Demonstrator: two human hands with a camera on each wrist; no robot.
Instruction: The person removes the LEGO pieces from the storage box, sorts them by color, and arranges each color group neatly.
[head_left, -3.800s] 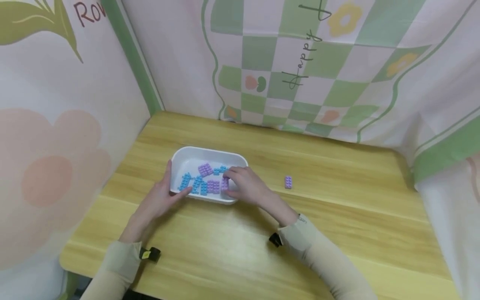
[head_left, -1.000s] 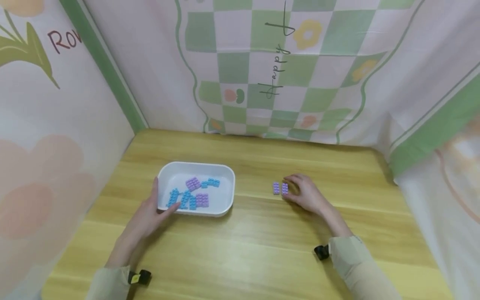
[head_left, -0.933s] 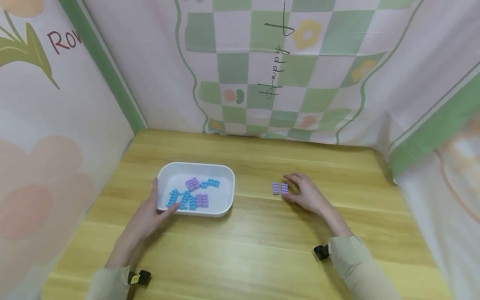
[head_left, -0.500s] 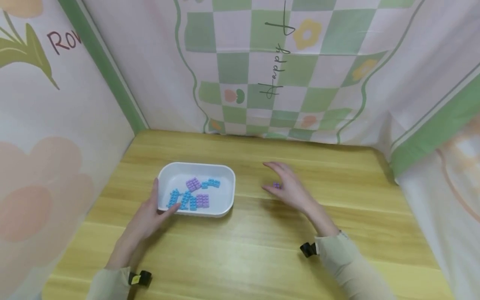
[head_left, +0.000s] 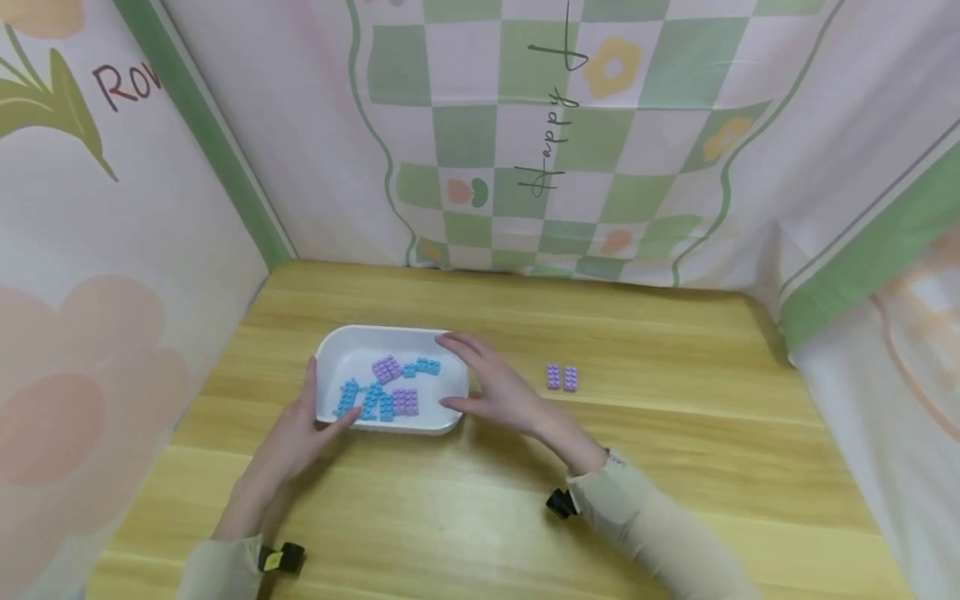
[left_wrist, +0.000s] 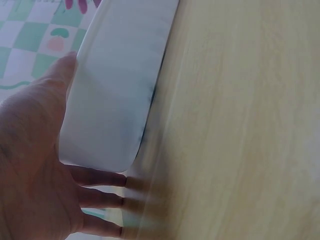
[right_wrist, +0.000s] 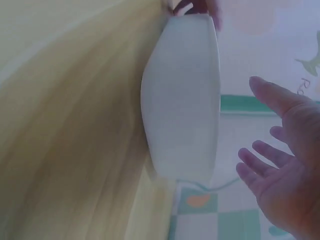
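A white plastic tray (head_left: 420, 427) holds several blue toy bricks (head_left: 348, 397) and purple toy bricks (head_left: 405, 402). My left hand (head_left: 288, 437) grips its left front corner, thumb over the rim; the left wrist view shows the fingers against the tray's outer wall (left_wrist: 112, 90). Over the right end of the tray reaches my right hand (head_left: 502, 392), thumb and fingers spread apart and nothing between them. In the right wrist view, that hand (right_wrist: 285, 160) is above the rim level. Two purple eight-stud bricks (head_left: 552, 376) stand side by side on the table, right of the tray.
The wooden table (head_left: 465, 517) carries the tray left of its middle. Printed curtains (head_left: 495, 133) hang right behind its back edge and along both sides. Each wrist wears a small black camera (head_left: 561, 503).
A second purple brick came out of the tray and was set beside the first. My right hand let go of it and moved left over the tray; the left hand stayed on the tray.
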